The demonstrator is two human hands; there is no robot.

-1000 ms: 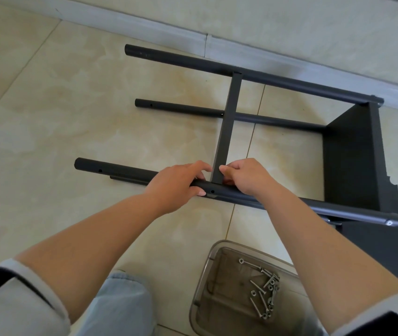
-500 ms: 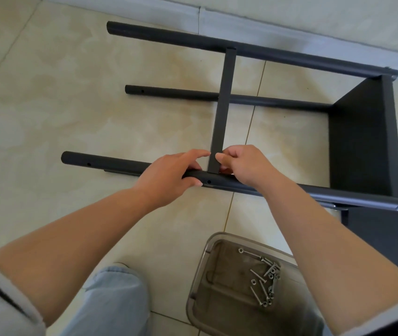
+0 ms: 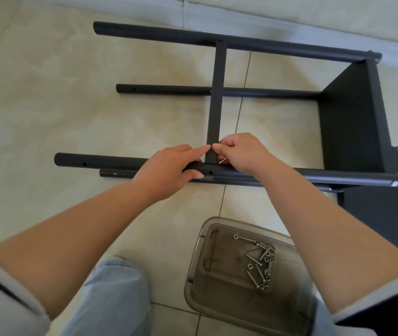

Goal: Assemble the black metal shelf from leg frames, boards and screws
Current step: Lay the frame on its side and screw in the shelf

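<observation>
My left hand (image 3: 169, 170) wraps the near leg tube (image 3: 278, 174); my right hand (image 3: 240, 151) pinches a screw (image 3: 222, 161) (barely visible) beside the crossbar (image 3: 216, 105).

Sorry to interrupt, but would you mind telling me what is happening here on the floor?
A person is putting together a black metal shelf that lies on its side on the tiled floor. The left hand grips the near leg tube where the flat crossbar meets it. The right hand pinches something small and silvery at that joint, probably a screw. More screws wait in a clear plastic tray near the knee.
</observation>
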